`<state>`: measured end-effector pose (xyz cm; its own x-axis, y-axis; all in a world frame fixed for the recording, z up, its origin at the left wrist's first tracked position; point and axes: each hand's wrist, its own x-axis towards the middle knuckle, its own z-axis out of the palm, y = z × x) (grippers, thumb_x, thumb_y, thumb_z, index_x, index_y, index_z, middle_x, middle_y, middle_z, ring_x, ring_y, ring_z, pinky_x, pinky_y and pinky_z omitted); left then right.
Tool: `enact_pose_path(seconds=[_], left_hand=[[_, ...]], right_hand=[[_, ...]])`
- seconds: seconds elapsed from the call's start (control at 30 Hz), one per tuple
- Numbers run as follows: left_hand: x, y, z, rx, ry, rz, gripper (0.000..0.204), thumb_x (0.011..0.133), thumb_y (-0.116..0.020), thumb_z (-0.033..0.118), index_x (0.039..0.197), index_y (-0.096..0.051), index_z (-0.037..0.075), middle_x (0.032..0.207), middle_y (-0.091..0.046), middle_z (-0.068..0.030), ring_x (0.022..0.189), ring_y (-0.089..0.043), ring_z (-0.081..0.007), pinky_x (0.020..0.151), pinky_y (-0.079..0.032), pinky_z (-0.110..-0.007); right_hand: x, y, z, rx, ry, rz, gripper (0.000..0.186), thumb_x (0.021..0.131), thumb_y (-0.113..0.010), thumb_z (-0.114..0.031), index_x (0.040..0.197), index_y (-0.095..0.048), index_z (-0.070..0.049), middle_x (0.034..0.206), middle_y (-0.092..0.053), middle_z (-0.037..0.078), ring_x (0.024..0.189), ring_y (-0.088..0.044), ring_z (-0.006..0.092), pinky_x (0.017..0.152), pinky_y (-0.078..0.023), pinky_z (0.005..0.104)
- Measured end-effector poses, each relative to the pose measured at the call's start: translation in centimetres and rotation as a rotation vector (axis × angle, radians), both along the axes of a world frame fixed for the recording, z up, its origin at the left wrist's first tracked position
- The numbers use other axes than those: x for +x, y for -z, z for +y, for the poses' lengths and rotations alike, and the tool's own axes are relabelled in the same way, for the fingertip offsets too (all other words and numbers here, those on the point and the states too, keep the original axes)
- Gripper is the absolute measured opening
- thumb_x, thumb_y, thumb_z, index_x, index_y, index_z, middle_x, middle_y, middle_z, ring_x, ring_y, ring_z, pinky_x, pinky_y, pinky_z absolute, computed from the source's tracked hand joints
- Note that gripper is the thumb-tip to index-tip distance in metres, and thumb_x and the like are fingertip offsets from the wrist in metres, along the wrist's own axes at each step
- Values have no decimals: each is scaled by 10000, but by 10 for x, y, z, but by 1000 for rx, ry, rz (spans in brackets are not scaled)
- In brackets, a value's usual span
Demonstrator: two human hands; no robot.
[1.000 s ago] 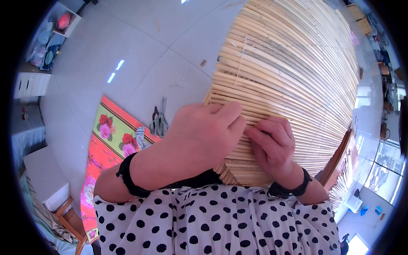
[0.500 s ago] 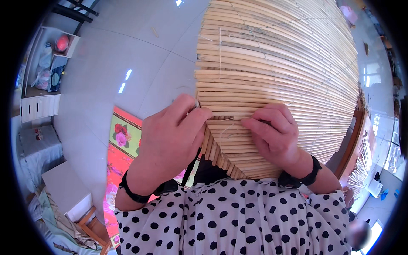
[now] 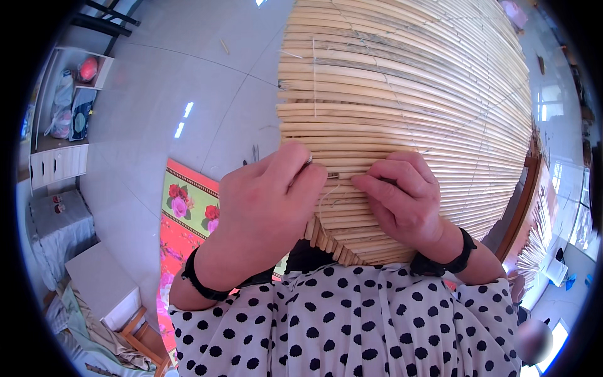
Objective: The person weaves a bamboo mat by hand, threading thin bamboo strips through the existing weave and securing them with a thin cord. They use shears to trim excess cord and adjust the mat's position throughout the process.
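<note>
A large mat of pale, straw-coloured stalks (image 3: 402, 88) laid side by side, with thin threads running across them, spreads from my lap to the far right. My left hand (image 3: 270, 195) is closed at the mat's near left edge, thumb and fingers pinched together with a ring-like metal band on one finger; what they hold is hidden. Farther right, my right hand (image 3: 405, 198) rests on the stalks, its thumb and forefinger pinched low against them. Between the two hands shows a short dark gap (image 3: 333, 175) in the stalks. Just below it curls a loose white thread (image 3: 329, 193).
A red floral cloth (image 3: 182, 232) lies under my left arm. On the tiled floor, a grey pronged tool (image 3: 255, 152) shows beyond my left hand. A white shelf unit (image 3: 59, 160) stands at far left. Loose stalks (image 3: 537, 235) are bundled at the right.
My left hand has moved right, further over the mat and closer to my right hand. The right hand stays almost in place, still pinching. The mat's far left edge appears slightly further left.
</note>
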<state>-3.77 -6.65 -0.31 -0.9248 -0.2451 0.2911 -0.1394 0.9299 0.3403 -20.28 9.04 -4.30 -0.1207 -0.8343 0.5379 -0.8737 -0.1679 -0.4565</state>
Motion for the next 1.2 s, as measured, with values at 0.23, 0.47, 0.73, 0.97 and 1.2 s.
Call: enact_pose_path(seconds=[0.23,0.47,0.73,0.97,1.2], left_hand=[[-15,-7,-9,-84,124,-93,177,662,-656,44,825,-588,23,795,-465,-63,545,-515,-174,454,-393,-299],[-18,2,-15,-71,167,-94,198,656,-646,38,842,-583,16,808,-460,-63,506,-484,-172,437,-378,-299],[-7,10,-10,39,79,-4,197,720,-667,-16,907,-619,21,853,-491,-65,562,-543,-189,483,-425,-303],[22,-18,-23,323,53,-84,346,811,-588,-85,1147,-601,-5,1037,-502,-150,666,-598,-267,576,-475,-359],[33,-9,-12,680,-66,54,477,821,-537,-178,1275,-492,-39,1329,-506,-184,835,-696,-207,678,-562,-295]], right_hand=[[-2,1,-4,3,1,-8,335,607,-715,-8,940,-724,-36,925,-627,59,833,-608,242,700,-502,338],[-3,7,-6,19,7,8,335,608,-709,-18,942,-723,-33,933,-621,64,848,-604,248,704,-505,346],[-1,4,-4,28,7,15,330,637,-703,-12,965,-719,-48,928,-607,57,843,-595,241,703,-499,348],[0,0,-1,2,5,23,342,665,-696,-35,1005,-722,-70,911,-583,39,842,-580,225,703,-485,340],[7,-4,2,78,12,142,424,677,-683,-115,1095,-726,-173,967,-562,2,922,-557,195,738,-468,356]])
